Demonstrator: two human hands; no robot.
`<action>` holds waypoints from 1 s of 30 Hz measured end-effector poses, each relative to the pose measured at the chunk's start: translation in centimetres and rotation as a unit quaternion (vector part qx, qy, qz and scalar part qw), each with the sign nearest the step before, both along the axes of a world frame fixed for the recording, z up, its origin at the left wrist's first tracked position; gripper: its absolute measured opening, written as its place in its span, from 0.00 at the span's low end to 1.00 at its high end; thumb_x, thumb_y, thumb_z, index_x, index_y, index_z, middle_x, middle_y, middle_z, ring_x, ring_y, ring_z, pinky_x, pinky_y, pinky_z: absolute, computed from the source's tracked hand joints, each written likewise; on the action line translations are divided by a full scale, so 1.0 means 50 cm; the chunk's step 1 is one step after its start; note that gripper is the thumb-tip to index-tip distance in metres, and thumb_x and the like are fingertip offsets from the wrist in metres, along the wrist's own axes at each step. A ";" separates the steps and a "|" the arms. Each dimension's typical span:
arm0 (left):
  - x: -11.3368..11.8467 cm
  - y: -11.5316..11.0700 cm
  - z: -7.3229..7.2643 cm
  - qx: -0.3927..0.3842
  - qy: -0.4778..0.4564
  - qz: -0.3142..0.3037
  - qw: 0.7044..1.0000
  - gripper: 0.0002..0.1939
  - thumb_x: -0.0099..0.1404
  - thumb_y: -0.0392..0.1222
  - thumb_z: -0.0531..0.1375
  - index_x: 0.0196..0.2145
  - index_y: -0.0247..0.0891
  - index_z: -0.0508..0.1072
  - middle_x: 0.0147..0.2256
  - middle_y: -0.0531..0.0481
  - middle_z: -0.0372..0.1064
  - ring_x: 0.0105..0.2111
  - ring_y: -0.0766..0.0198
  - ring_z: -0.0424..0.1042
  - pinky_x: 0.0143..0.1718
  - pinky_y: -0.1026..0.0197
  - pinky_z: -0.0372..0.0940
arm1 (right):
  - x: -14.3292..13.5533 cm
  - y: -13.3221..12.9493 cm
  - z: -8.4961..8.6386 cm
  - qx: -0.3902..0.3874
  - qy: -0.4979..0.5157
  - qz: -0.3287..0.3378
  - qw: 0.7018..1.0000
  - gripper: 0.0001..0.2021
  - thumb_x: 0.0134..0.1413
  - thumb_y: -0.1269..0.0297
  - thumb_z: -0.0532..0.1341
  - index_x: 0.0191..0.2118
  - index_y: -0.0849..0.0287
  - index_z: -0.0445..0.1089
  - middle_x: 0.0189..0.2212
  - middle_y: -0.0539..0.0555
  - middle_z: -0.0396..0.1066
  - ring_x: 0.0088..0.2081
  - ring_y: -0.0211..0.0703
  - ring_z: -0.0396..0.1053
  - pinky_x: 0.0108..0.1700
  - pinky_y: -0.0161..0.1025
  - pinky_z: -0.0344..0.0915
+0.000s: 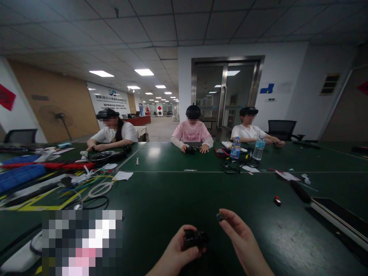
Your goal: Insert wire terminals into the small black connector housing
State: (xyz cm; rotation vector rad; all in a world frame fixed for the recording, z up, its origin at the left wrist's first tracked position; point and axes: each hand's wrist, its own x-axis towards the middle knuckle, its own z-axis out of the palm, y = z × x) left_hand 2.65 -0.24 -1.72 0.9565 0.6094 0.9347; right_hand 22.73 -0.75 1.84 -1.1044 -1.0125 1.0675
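Observation:
My left hand (184, 247) is wrapped round a black, ridged, roughly cylindrical part (197, 239) that looks like a camera lens, held low over the green table. To its right, my right hand (234, 230) pinches a small dark piece (220, 217) with a bluish tint between thumb and fingertips; its kind is too small to make out. The two held things are apart from each other. Farther right, a small red and black object (277, 201) lies on the table.
Loose cables (99, 189), blue trays (23, 177) and a white power strip (21, 255) crowd the left. A dark flat device (342, 218) lies at right. Water bottles (235, 148) stand across the green table (161, 191), where three people sit. A small wrench (137, 161) lies farther off.

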 end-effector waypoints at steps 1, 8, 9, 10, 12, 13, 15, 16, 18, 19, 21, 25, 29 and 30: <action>-0.001 0.000 0.004 0.003 0.004 0.004 1.000 0.27 0.47 0.44 0.71 0.42 0.38 0.66 0.43 0.43 0.70 0.40 0.55 0.72 0.42 0.56 0.63 | 0.003 0.001 -0.001 -0.001 0.012 -0.004 1.000 0.24 0.35 0.48 0.69 0.40 0.55 0.73 0.38 0.56 0.75 0.45 0.53 0.70 0.48 0.48 0.66; -0.007 -0.003 0.021 0.008 0.016 0.018 1.000 0.26 0.49 0.42 0.70 0.43 0.39 0.65 0.41 0.45 0.69 0.40 0.55 0.72 0.44 0.53 0.62 | 0.013 0.003 0.005 -0.021 0.128 -0.026 0.991 0.23 0.32 0.51 0.72 0.37 0.54 0.74 0.37 0.54 0.74 0.43 0.51 0.69 0.48 0.49 0.65; -0.007 -0.003 0.020 0.010 0.014 0.019 1.000 0.26 0.49 0.42 0.70 0.44 0.39 0.64 0.42 0.46 0.69 0.40 0.55 0.72 0.44 0.53 0.62 | 0.013 0.003 0.007 -0.022 0.139 -0.025 0.990 0.22 0.32 0.51 0.72 0.37 0.53 0.75 0.37 0.53 0.74 0.42 0.50 0.69 0.47 0.48 0.66; -0.007 -0.002 0.018 0.013 0.011 0.021 1.000 0.26 0.49 0.41 0.70 0.44 0.39 0.64 0.42 0.46 0.69 0.40 0.55 0.72 0.45 0.52 0.62 | 0.013 0.002 0.009 -0.024 0.149 -0.025 0.988 0.22 0.32 0.51 0.72 0.37 0.53 0.75 0.36 0.53 0.74 0.41 0.49 0.69 0.47 0.48 0.66; -0.008 0.000 0.014 0.016 0.012 0.021 1.000 0.26 0.50 0.42 0.69 0.44 0.39 0.63 0.42 0.45 0.69 0.41 0.54 0.72 0.45 0.52 0.62 | 0.012 0.002 0.011 -0.028 0.163 -0.028 0.986 0.21 0.31 0.52 0.72 0.37 0.53 0.75 0.36 0.52 0.74 0.40 0.48 0.70 0.46 0.47 0.67; -0.008 0.001 0.011 0.019 0.013 0.019 1.000 0.26 0.50 0.42 0.69 0.45 0.39 0.63 0.42 0.45 0.69 0.41 0.54 0.72 0.45 0.52 0.61 | 0.011 0.002 0.012 -0.029 0.168 -0.031 0.985 0.22 0.31 0.52 0.73 0.36 0.53 0.75 0.35 0.52 0.74 0.40 0.48 0.70 0.45 0.47 0.67; -0.010 0.005 0.006 0.025 0.015 0.008 1.000 0.28 0.51 0.42 0.69 0.46 0.40 0.61 0.43 0.44 0.68 0.42 0.54 0.72 0.46 0.51 0.61 | 0.011 0.003 0.013 -0.031 0.174 -0.034 0.984 0.22 0.30 0.52 0.73 0.37 0.52 0.75 0.35 0.52 0.73 0.39 0.48 0.70 0.44 0.47 0.67; -0.012 0.007 0.004 0.026 0.017 -0.006 0.999 0.29 0.50 0.42 0.69 0.47 0.41 0.60 0.44 0.44 0.68 0.42 0.54 0.71 0.46 0.51 0.61 | 0.011 0.004 0.013 -0.031 0.175 -0.035 0.983 0.22 0.30 0.53 0.73 0.37 0.52 0.75 0.35 0.51 0.73 0.39 0.48 0.70 0.44 0.46 0.67; -0.013 0.011 -0.001 0.031 0.018 -0.022 0.999 0.30 0.51 0.42 0.69 0.48 0.42 0.59 0.45 0.45 0.68 0.44 0.54 0.71 0.48 0.51 0.60 | 0.011 0.005 0.012 -0.032 0.176 -0.030 0.983 0.22 0.30 0.53 0.73 0.37 0.52 0.75 0.35 0.51 0.73 0.39 0.47 0.69 0.44 0.46 0.67; -0.013 0.013 -0.002 0.031 0.019 -0.025 0.999 0.30 0.51 0.42 0.69 0.47 0.42 0.59 0.44 0.45 0.68 0.44 0.54 0.71 0.48 0.51 0.60 | 0.010 0.005 0.011 -0.032 0.178 -0.027 0.983 0.21 0.30 0.53 0.73 0.37 0.52 0.75 0.35 0.51 0.74 0.39 0.47 0.69 0.43 0.45 0.67; -0.012 0.014 -0.003 0.028 0.021 -0.025 0.999 0.30 0.50 0.42 0.69 0.47 0.41 0.60 0.43 0.44 0.69 0.42 0.54 0.72 0.46 0.52 0.61 | 0.009 0.004 0.011 -0.035 0.185 -0.019 0.982 0.21 0.30 0.54 0.73 0.36 0.52 0.75 0.35 0.50 0.74 0.39 0.45 0.69 0.43 0.43 0.67; -0.008 0.008 0.008 0.011 0.022 -0.019 1.000 0.30 0.48 0.40 0.70 0.45 0.39 0.60 0.40 0.44 0.71 0.39 0.55 0.73 0.41 0.55 0.62 | 0.001 0.000 0.012 -0.046 0.203 -0.010 0.978 0.21 0.28 0.55 0.74 0.34 0.52 0.76 0.33 0.49 0.75 0.37 0.42 0.69 0.42 0.39 0.66; -0.006 0.001 0.024 0.001 0.018 -0.026 1.000 0.28 0.49 0.36 0.70 0.44 0.39 0.60 0.41 0.45 0.71 0.40 0.58 0.72 0.43 0.56 0.61 | -0.012 -0.006 0.006 -0.051 0.149 0.006 0.988 0.22 0.27 0.54 0.74 0.35 0.53 0.76 0.34 0.51 0.75 0.41 0.46 0.69 0.45 0.42 0.65; -0.006 0.000 0.025 0.003 0.013 -0.025 1.000 0.28 0.50 0.35 0.69 0.44 0.39 0.60 0.41 0.45 0.71 0.40 0.58 0.72 0.43 0.57 0.61 | -0.015 -0.007 0.002 -0.050 0.124 0.017 0.991 0.22 0.28 0.54 0.74 0.36 0.53 0.75 0.35 0.52 0.75 0.42 0.47 0.69 0.46 0.43 0.65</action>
